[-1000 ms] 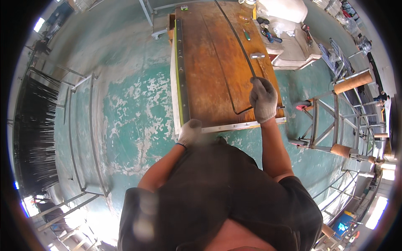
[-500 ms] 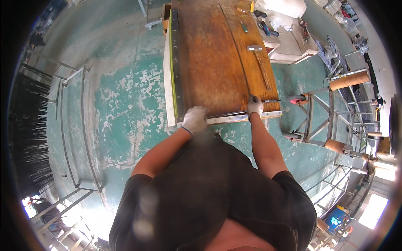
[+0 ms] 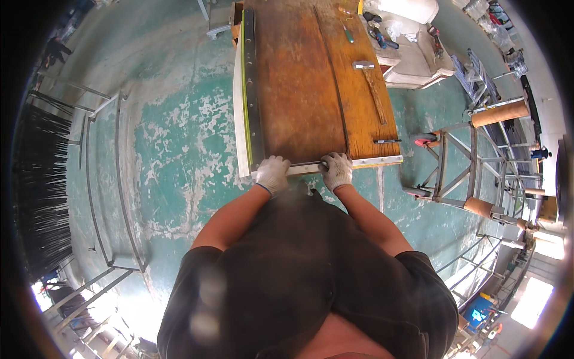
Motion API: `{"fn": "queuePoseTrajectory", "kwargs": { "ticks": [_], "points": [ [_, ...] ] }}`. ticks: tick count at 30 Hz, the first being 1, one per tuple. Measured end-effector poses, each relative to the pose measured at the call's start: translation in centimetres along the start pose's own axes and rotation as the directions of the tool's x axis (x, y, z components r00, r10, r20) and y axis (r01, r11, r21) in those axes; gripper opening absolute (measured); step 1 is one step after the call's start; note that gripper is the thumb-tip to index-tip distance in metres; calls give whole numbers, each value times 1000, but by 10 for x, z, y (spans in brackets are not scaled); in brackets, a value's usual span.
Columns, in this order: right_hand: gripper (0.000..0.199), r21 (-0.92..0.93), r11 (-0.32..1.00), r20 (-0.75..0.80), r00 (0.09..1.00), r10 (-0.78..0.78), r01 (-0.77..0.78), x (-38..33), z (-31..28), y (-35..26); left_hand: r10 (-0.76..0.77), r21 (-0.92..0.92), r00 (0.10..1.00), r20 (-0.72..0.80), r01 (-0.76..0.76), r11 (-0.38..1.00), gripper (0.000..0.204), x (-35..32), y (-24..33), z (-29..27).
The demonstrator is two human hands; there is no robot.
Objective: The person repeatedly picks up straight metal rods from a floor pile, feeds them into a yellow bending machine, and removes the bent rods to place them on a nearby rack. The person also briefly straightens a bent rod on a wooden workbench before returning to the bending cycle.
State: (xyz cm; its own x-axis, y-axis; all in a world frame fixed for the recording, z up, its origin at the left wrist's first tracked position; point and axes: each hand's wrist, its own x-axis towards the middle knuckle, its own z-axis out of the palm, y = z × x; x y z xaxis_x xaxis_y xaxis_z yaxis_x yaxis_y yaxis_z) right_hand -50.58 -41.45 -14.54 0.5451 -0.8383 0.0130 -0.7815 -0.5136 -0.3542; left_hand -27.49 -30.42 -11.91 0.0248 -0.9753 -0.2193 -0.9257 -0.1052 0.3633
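Both my hands wear pale work gloves at the near edge of a worn wooden worktable [image 3: 293, 84]. My left hand [image 3: 272, 173] is closed at the near left corner, its fingers curled over the edge. My right hand [image 3: 338, 169] is closed a short way to its right, near the middle of that edge. Between them runs a thin dark strip [image 3: 306, 163], and both sets of fingers appear curled onto it. The fingertips are partly hidden. A long dark line [image 3: 332, 72] runs lengthwise down the tabletop and ends by my right hand.
A hammer [image 3: 376, 99], a screwdriver with a green handle [image 3: 348, 36] and a small black rod [image 3: 387, 141] lie on the table's right side. A dark bolted bar [image 3: 252, 90] lines its left edge. A cream sofa [image 3: 412, 57] and a wheeled metal frame [image 3: 457, 161] stand right.
My right hand has moved left along the near edge, closer to my left hand. The near end of the long dark line has shifted left. My left hand has barely moved.
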Motion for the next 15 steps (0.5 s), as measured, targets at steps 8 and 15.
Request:
{"fn": "queuePoseTrajectory", "kwargs": {
  "ticks": [8,15],
  "points": [
    [17,-94,996,75,997,4,3,6,-5,-3,-10,13,1000,10,10,1000,21,0,5,-2],
    [15,-69,995,64,995,76,-72,11,-9,6,-21,10,999,37,21,1000,22,5,0,4]
  ]
}}
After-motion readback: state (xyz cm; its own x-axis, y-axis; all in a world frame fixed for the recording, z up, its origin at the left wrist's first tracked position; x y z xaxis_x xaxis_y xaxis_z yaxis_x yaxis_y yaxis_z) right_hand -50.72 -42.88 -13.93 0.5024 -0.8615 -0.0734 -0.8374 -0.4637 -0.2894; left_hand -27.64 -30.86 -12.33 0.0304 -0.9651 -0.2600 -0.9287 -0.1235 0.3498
